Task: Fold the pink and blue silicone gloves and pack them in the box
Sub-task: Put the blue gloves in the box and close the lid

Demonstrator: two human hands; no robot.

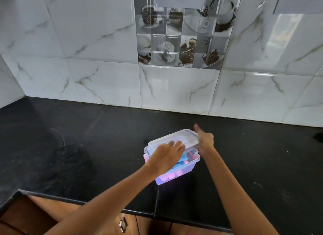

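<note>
Holding the clear lid (174, 140) tilted over the box (178, 171), our right hand (205, 140) clasps its far right end, thumb raised. Our left hand (166, 156) lies loosely curled on its near edge. Blue glove (183, 158) and pink glove (170, 176) sit inside. Bare black counter (78, 156) surrounds the box.

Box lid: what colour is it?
Clear, colourless plastic lid, best seen in the head view.

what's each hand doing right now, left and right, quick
Left hand: fingers flat on the lid, pressing it over the box, not gripping.
Right hand: holding the lid's right end, thumb pointing up.
</note>
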